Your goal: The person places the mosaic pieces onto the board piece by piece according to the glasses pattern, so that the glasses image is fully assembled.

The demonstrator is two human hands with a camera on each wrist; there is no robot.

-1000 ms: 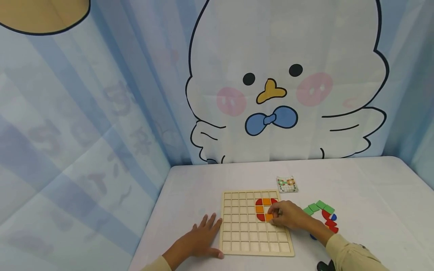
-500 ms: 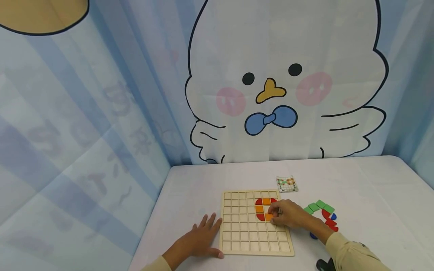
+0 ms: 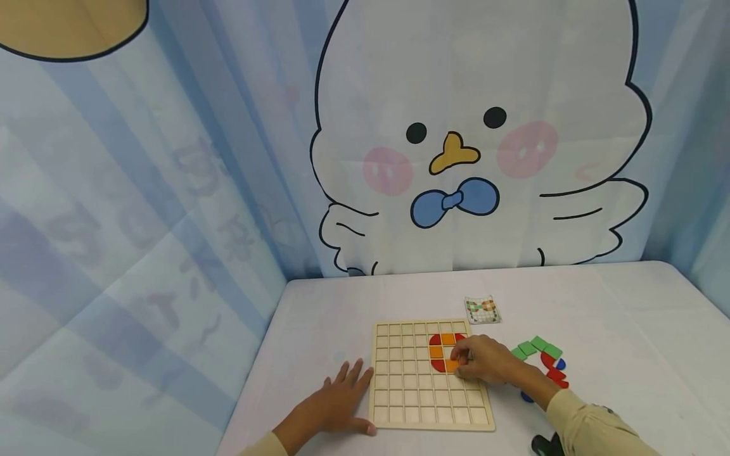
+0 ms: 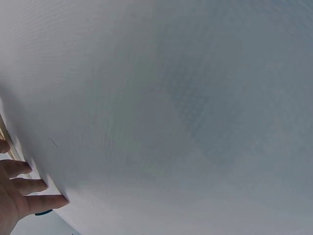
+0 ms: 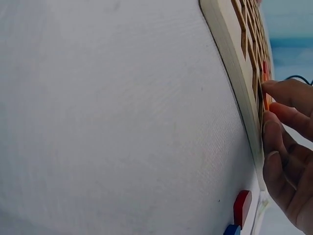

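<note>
A pale wooden grid board point(image 3: 419, 398) lies on the white table. Orange square tiles point(image 3: 436, 352) and red rounded-corner tiles point(image 3: 438, 365) sit in its upper right cells, partly covered by my right hand point(image 3: 486, 360). The fingers of that hand are curled, with thumb and fingertips at an orange tile point(image 5: 266, 98) in the grid, seen edge-on in the right wrist view. My left hand point(image 3: 340, 402) lies spread along the board's left edge, its fingertips right at the frame. In the left wrist view, the left hand's fingers point(image 4: 34, 186) show straight.
A small pattern card point(image 3: 483, 310) lies beyond the board's upper right corner. To the right are loose green tiles point(image 3: 538, 344), red tiles point(image 3: 557, 378) and blue pieces point(image 3: 561, 365), some hidden by the right arm. A black object point(image 3: 547, 445) shows by the right sleeve.
</note>
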